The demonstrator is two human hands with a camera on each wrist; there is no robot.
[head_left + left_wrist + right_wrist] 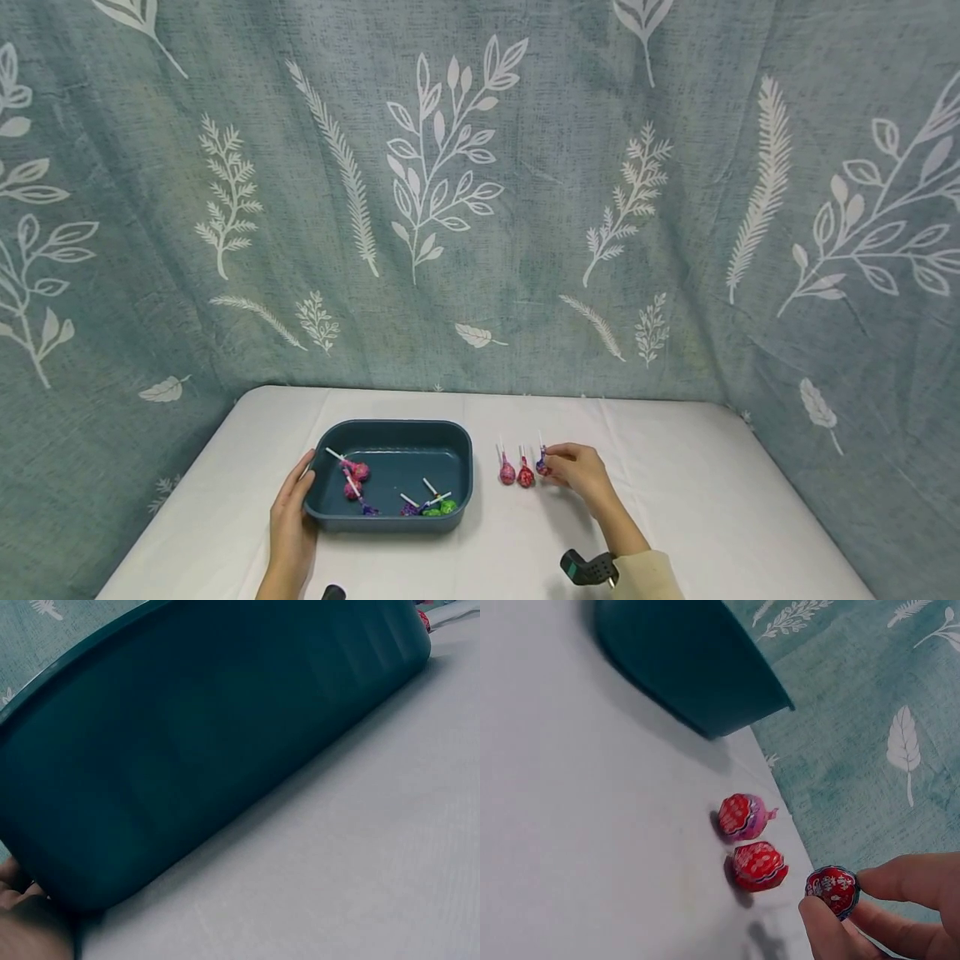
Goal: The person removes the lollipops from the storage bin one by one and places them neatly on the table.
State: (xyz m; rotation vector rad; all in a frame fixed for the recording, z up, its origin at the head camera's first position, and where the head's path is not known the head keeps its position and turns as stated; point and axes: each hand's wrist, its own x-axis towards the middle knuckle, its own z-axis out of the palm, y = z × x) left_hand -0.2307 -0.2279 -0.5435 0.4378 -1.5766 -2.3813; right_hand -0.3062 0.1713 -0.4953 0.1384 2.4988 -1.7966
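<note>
In the head view, my right hand (581, 471) pinches a lollipop (542, 464) with a purple-blue wrapper, its white stick pointing away from me. The right wrist view shows this lollipop's red printed top (834, 891) between thumb and fingertips, above the table. Beside it on the cloth lie a pink lollipop (507, 473) and a red lollipop (526, 476), sticks also pointing away. My left hand (292, 521) rests against the outer left end of a dark teal tub (390, 525). Several pink, purple and green lollipops (360, 472) lie inside the tub.
A white cloth (517, 550) covers the table. Behind it and at the sides hangs a blue-green curtain (540, 250) with a white leaf pattern. A black wrist device (588, 568) sits on my right wrist, near the sleeve.
</note>
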